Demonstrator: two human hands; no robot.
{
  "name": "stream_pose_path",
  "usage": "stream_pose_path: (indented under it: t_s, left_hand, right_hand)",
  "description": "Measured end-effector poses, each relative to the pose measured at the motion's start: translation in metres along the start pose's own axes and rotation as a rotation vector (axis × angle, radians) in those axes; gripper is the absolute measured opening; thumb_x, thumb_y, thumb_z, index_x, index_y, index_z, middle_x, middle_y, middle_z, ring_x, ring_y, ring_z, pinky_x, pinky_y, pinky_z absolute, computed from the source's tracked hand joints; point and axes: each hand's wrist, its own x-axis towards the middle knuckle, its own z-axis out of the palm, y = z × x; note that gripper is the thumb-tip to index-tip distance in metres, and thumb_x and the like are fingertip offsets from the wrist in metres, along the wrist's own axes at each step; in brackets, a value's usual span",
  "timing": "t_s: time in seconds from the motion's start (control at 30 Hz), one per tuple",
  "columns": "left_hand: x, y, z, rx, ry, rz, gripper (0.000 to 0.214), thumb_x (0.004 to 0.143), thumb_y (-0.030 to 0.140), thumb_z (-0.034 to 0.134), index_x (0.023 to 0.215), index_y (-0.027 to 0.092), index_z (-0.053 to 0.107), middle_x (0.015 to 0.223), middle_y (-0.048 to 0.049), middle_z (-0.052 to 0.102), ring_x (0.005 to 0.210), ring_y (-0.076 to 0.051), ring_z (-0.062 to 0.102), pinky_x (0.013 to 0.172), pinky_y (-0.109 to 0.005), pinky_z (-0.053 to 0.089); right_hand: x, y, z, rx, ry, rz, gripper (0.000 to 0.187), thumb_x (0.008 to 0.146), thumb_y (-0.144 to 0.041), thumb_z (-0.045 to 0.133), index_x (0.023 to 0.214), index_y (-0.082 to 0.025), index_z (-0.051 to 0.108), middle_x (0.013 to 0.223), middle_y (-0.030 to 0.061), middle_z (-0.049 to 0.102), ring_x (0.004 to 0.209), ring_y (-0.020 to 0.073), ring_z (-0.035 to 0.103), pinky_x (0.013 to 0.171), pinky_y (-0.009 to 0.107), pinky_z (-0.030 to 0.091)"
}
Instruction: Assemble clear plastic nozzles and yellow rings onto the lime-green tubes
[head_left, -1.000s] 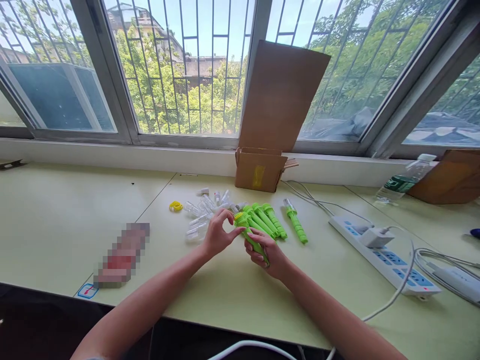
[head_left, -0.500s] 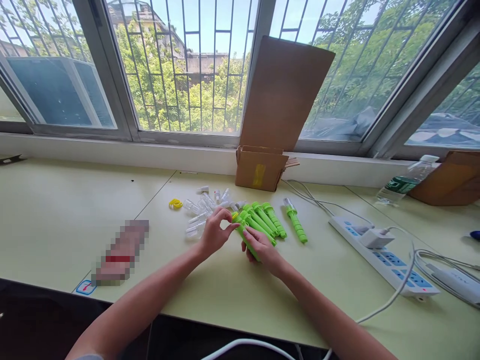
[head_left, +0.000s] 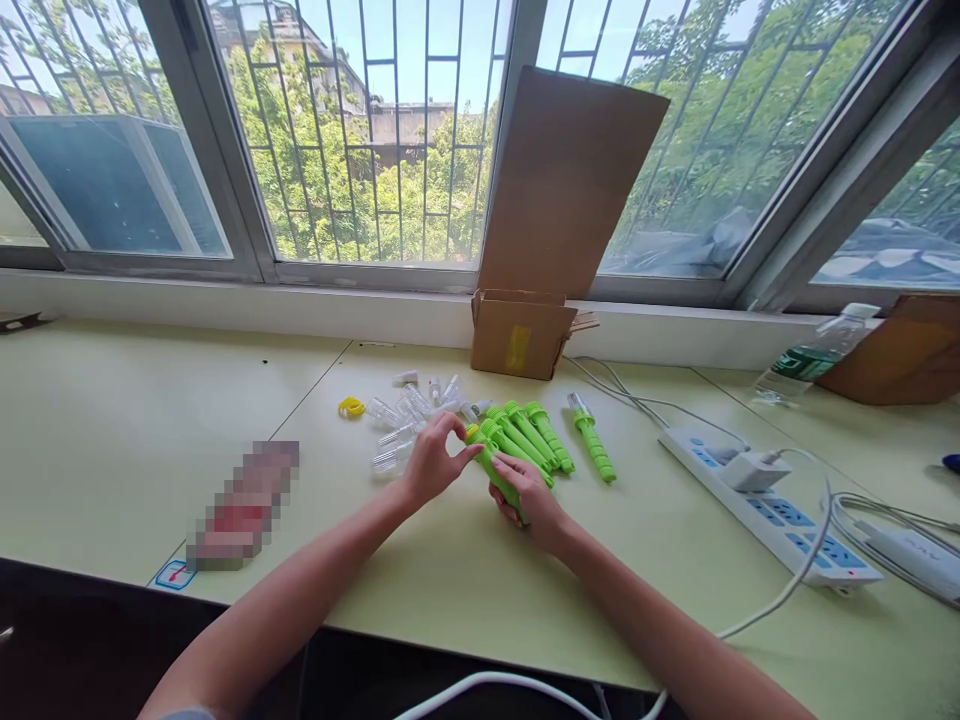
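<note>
My right hand (head_left: 529, 495) is wrapped round the lower part of a ribbed green plastic handle (head_left: 491, 466), held low over the pale green table (head_left: 120, 440). The fingertips of my left hand (head_left: 433, 462) pinch at that handle's top end, where a yellowish piece shows. Right beside it, several more green handles (head_left: 531, 437) lie side by side, and one further green handle (head_left: 592, 448) with a clear tip lies apart to the right. Several small clear plastic caps (head_left: 401, 420) are scattered just left of my left hand, with a yellow ring (head_left: 351, 407) beyond them.
An open cardboard box (head_left: 519, 335) stands at the window sill, a tall cardboard sheet behind it. A white power strip (head_left: 772, 515) with a charger and cables lies to the right, a water bottle (head_left: 814, 352) further back. A blurred red object (head_left: 244, 505) lies left.
Both hands have moved the held green handle slightly up and toward the row of handles. The grip looks the same.
</note>
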Motion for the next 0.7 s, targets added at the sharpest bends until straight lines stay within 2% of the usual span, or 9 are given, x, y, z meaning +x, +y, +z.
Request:
stream_pose_path:
  t_s: [0.33,0.7]
  left_hand:
    - [0.0006,-0.0001,-0.0016,-0.019,-0.009,-0.006,0.026,0.076,0.034,0.070,0.076,0.021,0.048,0.077,0.0010,0.058,0.073,-0.015,0.056,0.069,-0.030,0.046]
    - [0.0002,-0.0003,-0.0017,-0.063,-0.019,-0.009,0.024,0.077,0.034,0.070,0.078,0.021,0.050,0.079,-0.0009,0.060,0.074,-0.017,0.058,0.070,-0.031,0.048]
  right_hand:
    - [0.0002,-0.0031,-0.0028,0.160,-0.060,0.098,0.030,0.081,-0.049,0.058,0.081,-0.021,0.049,0.051,-0.0071,0.047,0.031,0.0039,0.030,0.031,0.016,0.014]
    - [-0.0038,-0.0059,-0.0025,0.113,-0.122,0.058,0.030,0.072,-0.041,0.071,0.081,-0.021,0.050,0.051,-0.0084,0.043,0.034,0.0028,0.025,0.032,0.018,0.012]
